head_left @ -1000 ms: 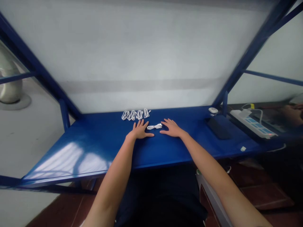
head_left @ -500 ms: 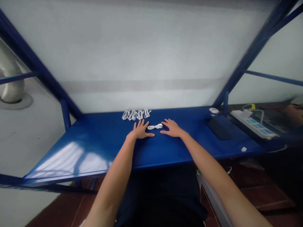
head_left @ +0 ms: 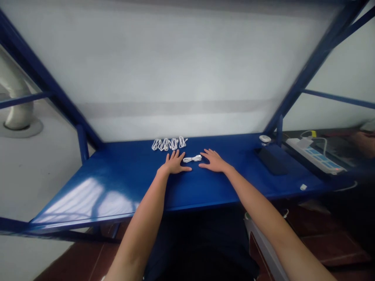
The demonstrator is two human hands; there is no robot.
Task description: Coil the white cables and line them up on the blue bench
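On the blue counter (head_left: 202,191), a bundled white cable (head_left: 191,159) is flanked by the left hand (head_left: 175,164) and right hand (head_left: 214,161), both spread open, nothing grasped.

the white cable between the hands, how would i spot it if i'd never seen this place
Find the blue table, then the left hand and right hand near its middle. The white cable lies between them, with a dark band around it. Unlike the row of white cables farther back, it lies alone, stretched sideways.
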